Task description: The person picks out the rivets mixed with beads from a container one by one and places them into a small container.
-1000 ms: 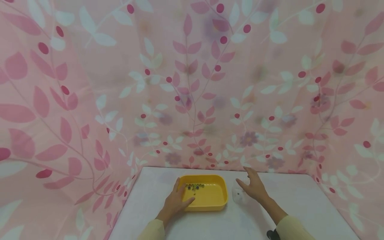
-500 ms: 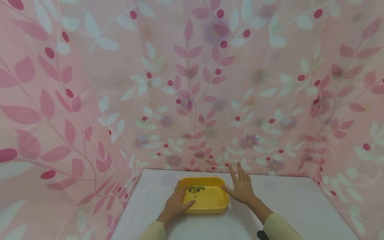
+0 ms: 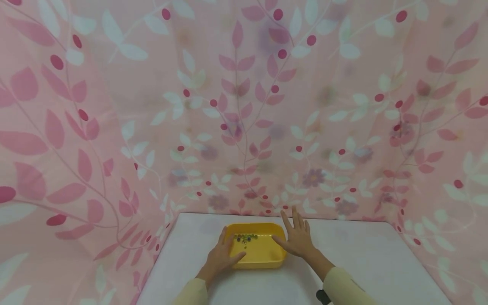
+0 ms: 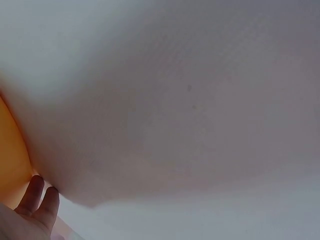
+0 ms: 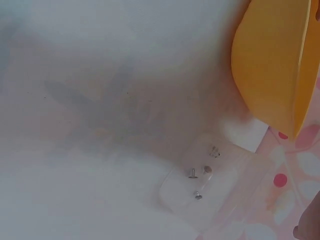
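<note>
A shallow yellow plastic tray stands on the white tabletop. Inside it, small shiny round pieces form a cluster near the back left; they look like glass marbles. My left hand rests at the tray's left side, thumb stretched over the front rim. In the left wrist view, two fingertips of that hand lie against or close beside the yellow wall. My right hand is at the tray's right rim, fingers spread and holding nothing. The right wrist view has a clear plastic container with several small metal tacks.
Pink leaf-patterned cloth hangs behind and on both sides of the table. The white tabletop extends right of the tray. A small dark object shows beneath the right sleeve.
My right hand has moved left, from over the clear container to the tray's right rim. The left hand has stayed at the tray's left side. The pieces inside lie as before.
</note>
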